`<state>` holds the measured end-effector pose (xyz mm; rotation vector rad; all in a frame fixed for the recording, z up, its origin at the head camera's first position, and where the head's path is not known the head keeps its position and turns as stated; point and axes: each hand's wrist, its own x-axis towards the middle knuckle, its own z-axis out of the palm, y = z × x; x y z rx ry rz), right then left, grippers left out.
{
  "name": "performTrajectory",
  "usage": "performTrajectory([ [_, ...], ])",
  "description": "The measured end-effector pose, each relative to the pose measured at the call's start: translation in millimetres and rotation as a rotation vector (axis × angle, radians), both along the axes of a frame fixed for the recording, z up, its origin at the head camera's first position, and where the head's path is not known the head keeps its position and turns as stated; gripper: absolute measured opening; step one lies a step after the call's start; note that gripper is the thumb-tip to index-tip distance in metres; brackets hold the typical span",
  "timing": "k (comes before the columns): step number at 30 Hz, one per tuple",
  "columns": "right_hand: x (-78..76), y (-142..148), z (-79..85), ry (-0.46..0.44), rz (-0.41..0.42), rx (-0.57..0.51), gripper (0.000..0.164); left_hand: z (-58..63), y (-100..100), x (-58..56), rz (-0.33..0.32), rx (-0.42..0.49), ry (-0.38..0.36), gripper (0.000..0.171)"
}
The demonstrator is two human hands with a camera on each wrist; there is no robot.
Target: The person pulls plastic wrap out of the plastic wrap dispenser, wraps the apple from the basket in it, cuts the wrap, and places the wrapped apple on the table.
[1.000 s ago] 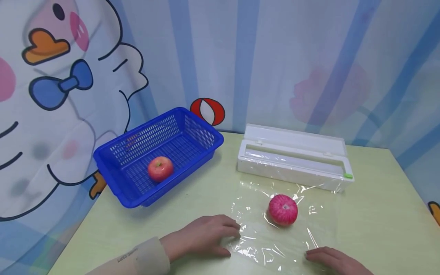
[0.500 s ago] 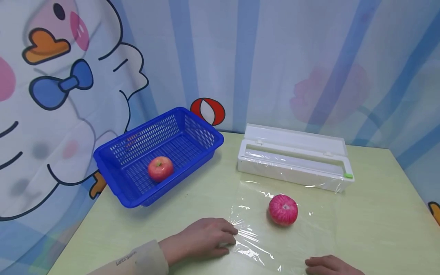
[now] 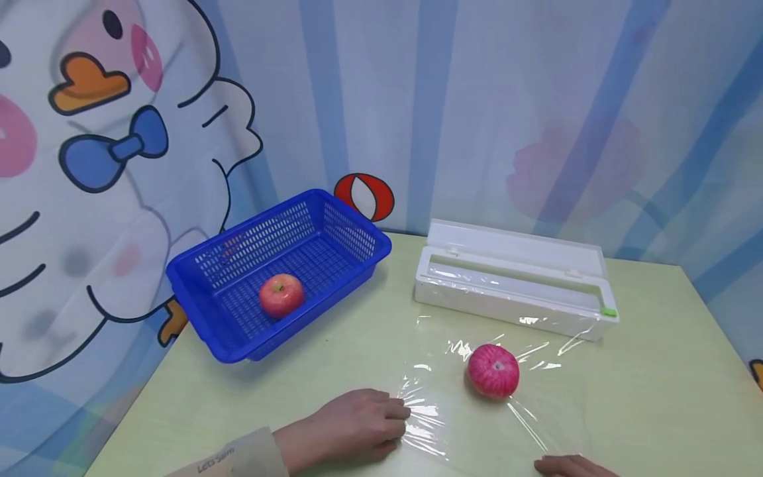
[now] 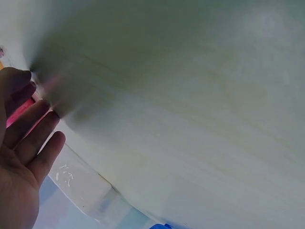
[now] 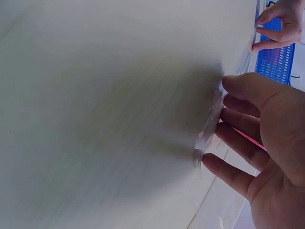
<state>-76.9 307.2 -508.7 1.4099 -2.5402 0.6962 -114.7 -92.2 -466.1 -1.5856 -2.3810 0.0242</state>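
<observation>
A pink-red apple [image 3: 493, 371] sits on a sheet of clear plastic wrap [image 3: 459, 424] spread over the table. My left hand [image 3: 363, 424] touches the wrap's left edge with its fingertips, and creases fan out from there. In the left wrist view, the fingers of my left hand [image 4: 28, 129] are lightly bent, tips down at the tabletop. My right hand [image 3: 569, 466] is at the wrap's near right part, mostly below the head view. In the right wrist view, crinkled wrap [image 5: 209, 121] lies along the fingertips of my right hand [image 5: 257, 138], whose fingers are spread and fairly straight.
A white wrap dispenser box [image 3: 512, 308] with its lid raised stands behind the apple, the wrap reaching to its front. At the back left is a blue plastic basket [image 3: 352, 281] with another red apple [image 3: 281, 296] in it. A printed curtain [image 3: 477, 99] hangs behind the table.
Both hands have drawn slightly toward the near edge, the right one further out of the head view. The creases in the wrap have shifted. The head view has tilted a little.
</observation>
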Motion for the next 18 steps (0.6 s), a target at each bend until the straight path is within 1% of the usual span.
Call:
performTrajectory([
  [1, 1.8, -0.9, -1.4, -0.002, -0.029, 0.002, 0.039, -0.5, 0.2, 0.6, 0.001, 0.001, 0.006, 0.011],
  [3, 2.8, -2.4, -5.3, 0.043, -0.056, -0.017, 0.039, -0.7, 0.5, 1.7, 0.004, 0.003, 0.022, 0.011],
  [4, 3.4, -3.2, -7.6, 0.055, -0.067, -0.053, 0.039, -0.7, 0.9, 2.2, 0.005, 0.001, 0.032, 0.011],
  [6, 2.8, -4.1, -11.8, 0.096, -0.071, -0.117, 0.039, -1.1, 1.5, 2.9, 0.009, -0.003, 0.040, 0.011],
  [8, 0.9, -4.4, -12.5, 0.128, -0.062, -0.132, 0.038, -0.9, 2.0, 3.3, 0.011, -0.007, 0.038, 0.011],
  [11, -1.8, -3.6, -11.2, 0.151, -0.038, -0.123, 0.035, 0.1, 2.6, 3.7, 0.019, -0.014, 0.005, 0.010],
  [15, -2.3, -2.4, -8.2, 0.102, -0.064, -0.120, 0.042, 2.1, 2.0, 4.1, 0.037, -0.002, -0.045, 0.011],
  [18, -2.9, -1.5, -6.8, 0.057, -0.080, -0.126, 0.049, 3.9, 0.7, 4.4, 0.053, 0.028, -0.093, 0.014],
])
